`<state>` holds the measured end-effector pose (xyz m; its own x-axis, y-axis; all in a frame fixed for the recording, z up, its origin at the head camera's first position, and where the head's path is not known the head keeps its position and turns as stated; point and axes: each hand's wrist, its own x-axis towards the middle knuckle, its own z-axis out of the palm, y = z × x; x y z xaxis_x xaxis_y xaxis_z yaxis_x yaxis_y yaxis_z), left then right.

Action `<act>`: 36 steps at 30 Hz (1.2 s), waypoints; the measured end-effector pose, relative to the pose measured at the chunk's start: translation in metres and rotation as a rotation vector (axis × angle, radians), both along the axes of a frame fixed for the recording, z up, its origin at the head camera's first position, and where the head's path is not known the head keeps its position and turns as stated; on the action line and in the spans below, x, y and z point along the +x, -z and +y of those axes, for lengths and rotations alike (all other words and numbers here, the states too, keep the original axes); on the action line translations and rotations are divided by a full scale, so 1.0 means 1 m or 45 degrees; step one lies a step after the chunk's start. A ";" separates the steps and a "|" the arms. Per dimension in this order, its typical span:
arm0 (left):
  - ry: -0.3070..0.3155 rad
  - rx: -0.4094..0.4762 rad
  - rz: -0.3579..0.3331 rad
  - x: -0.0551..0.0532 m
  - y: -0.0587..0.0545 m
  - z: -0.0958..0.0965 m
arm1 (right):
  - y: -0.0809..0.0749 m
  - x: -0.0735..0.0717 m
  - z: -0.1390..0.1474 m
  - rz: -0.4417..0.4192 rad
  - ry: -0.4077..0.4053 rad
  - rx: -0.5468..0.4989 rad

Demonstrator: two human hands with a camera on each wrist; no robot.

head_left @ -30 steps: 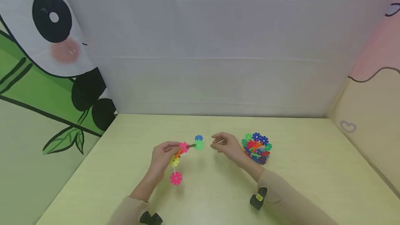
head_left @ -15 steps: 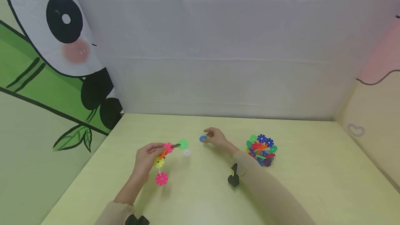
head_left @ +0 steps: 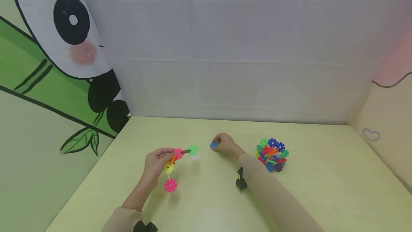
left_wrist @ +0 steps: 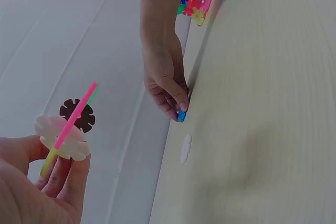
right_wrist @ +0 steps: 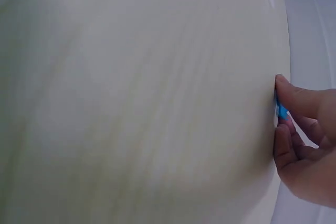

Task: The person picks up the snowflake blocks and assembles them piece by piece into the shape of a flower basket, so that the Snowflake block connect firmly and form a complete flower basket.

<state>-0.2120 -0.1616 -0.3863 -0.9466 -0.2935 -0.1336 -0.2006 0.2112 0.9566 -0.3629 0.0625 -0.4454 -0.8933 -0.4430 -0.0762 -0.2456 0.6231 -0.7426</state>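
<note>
My left hand [head_left: 156, 163] pinches a chain of joined plastic snowflake discs above the table. In the head view a pink disc [head_left: 170, 185] hangs at its low end, a yellow disc [head_left: 168, 168] sits higher, and a green disc [head_left: 193, 150] ends the other side. A brown disc [left_wrist: 77, 115] and a pale disc [left_wrist: 62, 137] of the chain show in the left wrist view. My right hand [head_left: 226, 144] pinches a blue snowflake disc [head_left: 214, 145] at the tabletop, fingers partly covering it. Between the hands, a loose white snowflake disc [head_left: 195, 158] lies flat.
A heap of snowflake discs [head_left: 271, 156] in mixed colours lies on the pale table [head_left: 315, 174], right of my right hand. Behind the table's far edge rises a white cloth backdrop [head_left: 225, 88]. Printed side panels flank the table.
My right hand, empty a second ago, has reached the blue disc on the table and now pinches it. My left hand keeps its hold on the chain. The head view has shifted slightly.
</note>
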 end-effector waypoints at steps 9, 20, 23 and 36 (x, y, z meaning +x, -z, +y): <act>0.038 0.045 0.023 -0.003 -0.004 0.018 | -0.004 0.006 0.017 0.042 -0.006 -0.012; 0.125 0.170 0.040 -0.004 0.000 0.050 | -0.032 0.049 0.054 0.171 -0.110 -0.075; 0.152 0.204 0.044 -0.005 0.001 0.057 | -0.040 0.067 0.065 0.244 -0.091 -0.223; 0.233 0.241 0.064 -0.013 0.001 0.084 | -0.057 0.122 0.082 0.509 0.153 -0.538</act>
